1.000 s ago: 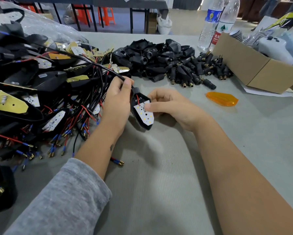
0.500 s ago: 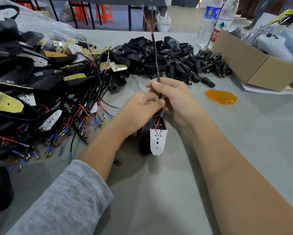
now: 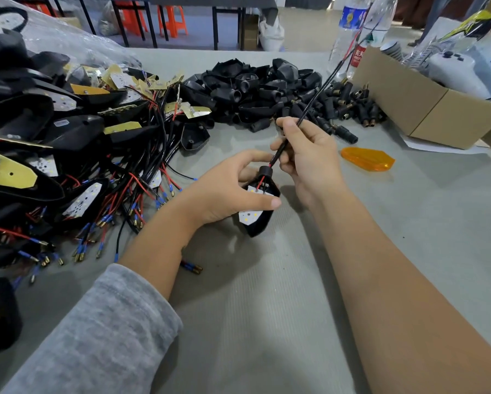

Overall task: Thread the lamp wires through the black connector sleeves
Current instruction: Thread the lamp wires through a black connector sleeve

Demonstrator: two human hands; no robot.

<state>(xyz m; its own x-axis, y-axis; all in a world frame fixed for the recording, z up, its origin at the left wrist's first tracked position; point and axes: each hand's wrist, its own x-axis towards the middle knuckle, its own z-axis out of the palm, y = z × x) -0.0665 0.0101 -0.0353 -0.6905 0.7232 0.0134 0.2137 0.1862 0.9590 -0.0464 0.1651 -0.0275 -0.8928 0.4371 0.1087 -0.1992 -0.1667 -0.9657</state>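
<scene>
My left hand [image 3: 227,191] grips a black lamp housing [image 3: 260,223] with a white LED board inside, thumb laid across the board. Red and black wires leave the board through the housing's round neck. My right hand [image 3: 306,157] pinches the black-sheathed wire [image 3: 315,99] just above that neck; the wire runs taut up and to the right, ending in red and green leads near the bottles. A heap of black connector sleeves [image 3: 346,106] with brass ends lies beyond my right hand.
A big pile of wired lamp units [image 3: 76,155] fills the left side. Empty black housings [image 3: 253,86] are heaped at the back centre. An orange lens [image 3: 366,159] lies right of my hands. A cardboard box [image 3: 426,109] and two water bottles [image 3: 349,32] stand at the back right.
The lamp was lifted out of the pile to the table's middle. My right hand has drawn the wire from upright to slanting up-right, and my left thumb now lies across the board.
</scene>
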